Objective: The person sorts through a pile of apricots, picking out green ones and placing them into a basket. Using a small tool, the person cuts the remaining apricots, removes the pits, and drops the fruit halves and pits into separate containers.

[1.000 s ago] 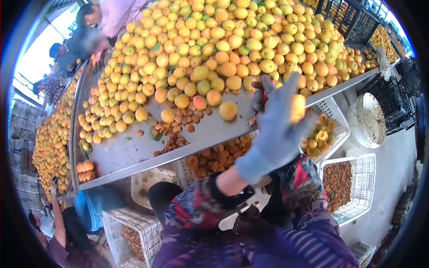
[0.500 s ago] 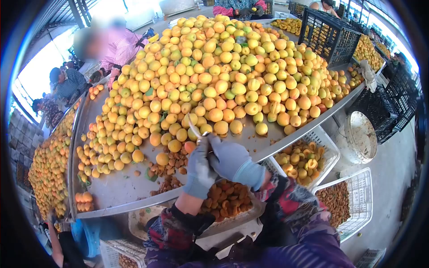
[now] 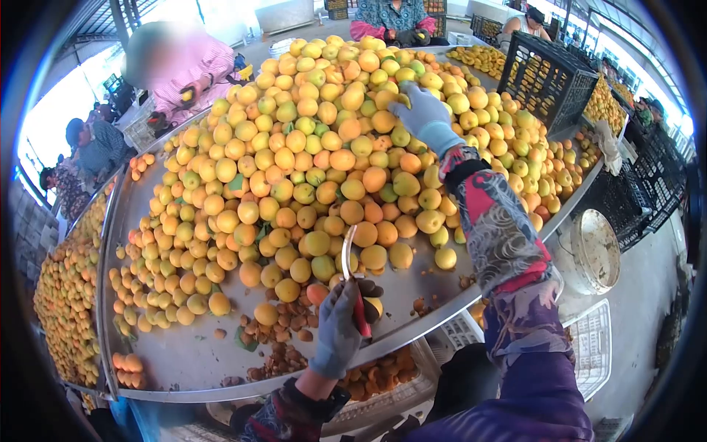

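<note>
My left hand, in a grey glove with dark-stained fingers, is closed around a knife with a red handle and a curved blade pointing up. Part of an apricot shows beside the handle under those fingers; whether it is held is hidden. My right hand, gloved too, is stretched over the upper part of the apricot pile. Its fingers are apart and bent down at the fruit, with no apricot plainly held. The heap lies on a metal table, with brown scraps near my left hand.
Below the table edge stands a crate of orange apricot halves. To the right are a white bucket, a white crate and black crates. Across the table a person in a pink checked shirt handles fruit.
My hands were together at the table's front edge. The right one has gone up and away onto the pile. The left one has shifted slightly down and right, keeping the knife.
</note>
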